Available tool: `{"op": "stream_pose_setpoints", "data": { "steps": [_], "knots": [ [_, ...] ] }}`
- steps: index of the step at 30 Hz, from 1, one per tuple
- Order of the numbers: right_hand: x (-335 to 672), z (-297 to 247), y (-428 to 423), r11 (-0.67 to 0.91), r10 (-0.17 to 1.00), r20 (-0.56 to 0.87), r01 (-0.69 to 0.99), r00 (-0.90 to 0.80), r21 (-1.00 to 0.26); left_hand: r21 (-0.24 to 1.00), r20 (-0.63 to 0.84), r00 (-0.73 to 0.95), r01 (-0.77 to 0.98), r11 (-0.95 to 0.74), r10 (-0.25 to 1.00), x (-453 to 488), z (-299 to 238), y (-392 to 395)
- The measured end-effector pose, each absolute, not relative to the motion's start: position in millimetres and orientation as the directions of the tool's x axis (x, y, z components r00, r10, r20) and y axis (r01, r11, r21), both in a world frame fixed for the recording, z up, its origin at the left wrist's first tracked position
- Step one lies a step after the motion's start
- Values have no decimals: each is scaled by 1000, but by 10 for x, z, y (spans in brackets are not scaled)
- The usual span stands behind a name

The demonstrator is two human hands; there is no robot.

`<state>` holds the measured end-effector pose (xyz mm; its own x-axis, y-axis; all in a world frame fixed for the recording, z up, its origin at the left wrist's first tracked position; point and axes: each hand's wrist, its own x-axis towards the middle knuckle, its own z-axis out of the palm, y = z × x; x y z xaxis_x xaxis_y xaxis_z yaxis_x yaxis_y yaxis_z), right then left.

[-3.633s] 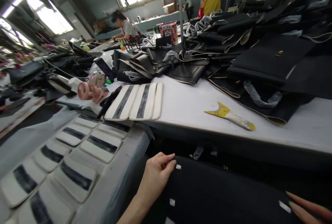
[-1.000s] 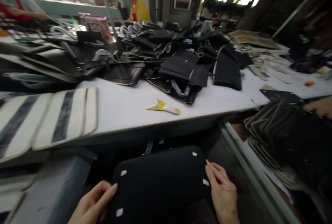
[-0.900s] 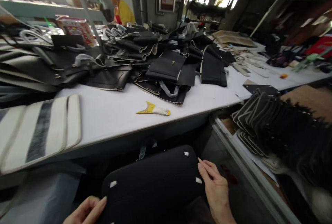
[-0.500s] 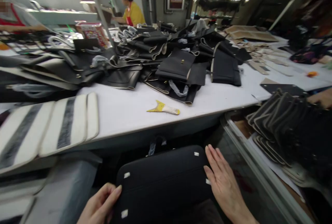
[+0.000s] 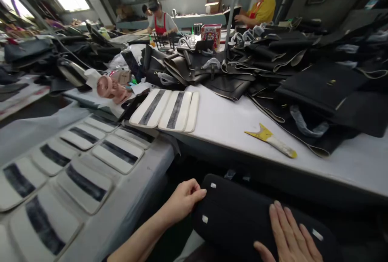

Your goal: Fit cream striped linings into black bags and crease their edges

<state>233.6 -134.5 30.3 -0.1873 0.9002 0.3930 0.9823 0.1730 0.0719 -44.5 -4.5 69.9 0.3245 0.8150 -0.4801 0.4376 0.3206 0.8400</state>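
Note:
A black rounded-corner panel (image 5: pixel 239 217), with small white tabs near its corners, lies low in front of me. Its left edge is pinched between the thumb and fingers of my left hand (image 5: pixel 185 199). My right hand (image 5: pixel 289 235) rests flat on the panel's face, fingers stretched out. The panel's lower part runs out of view. Beyond it, on the white table (image 5: pixel 224 112), lies a yellow forked-end flat tool (image 5: pixel 269 138) with a pale wrapped handle.
White panels with dark stripes (image 5: pixel 117 153) cover the grey side table at left; more (image 5: pixel 174 110) lie on the white table's edge. Black bag pieces (image 5: pixel 321 88) are heaped at right. A pink fan (image 5: pixel 110 88) stands at left. Co-workers (image 5: pixel 163 23) sit farther back.
The view has swung left, bringing the striped panels and fan into sight. My right hand has gone from the panel's right edge onto its face. My left hand still pinches the left edge.

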Motion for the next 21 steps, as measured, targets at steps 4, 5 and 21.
{"op": "stream_pose_setpoints", "data": {
  "steps": [4, 5, 21],
  "knots": [
    [2103, 332, -1213, 185, 890, 406, 978, -209, 97, 839, -420, 281, 483, 251, 863, -439, 729, -79],
    [2045, 334, -1186, 184, 891, 403, 978, -208, 99, 837, -405, 264, 493, 238, 876, -431, 740, -94],
    [1376, 417, -864, 188, 944, 290, 979, -159, -75, 795, -217, 67, 591, 137, 974, -311, 739, -239]
  ]
}}
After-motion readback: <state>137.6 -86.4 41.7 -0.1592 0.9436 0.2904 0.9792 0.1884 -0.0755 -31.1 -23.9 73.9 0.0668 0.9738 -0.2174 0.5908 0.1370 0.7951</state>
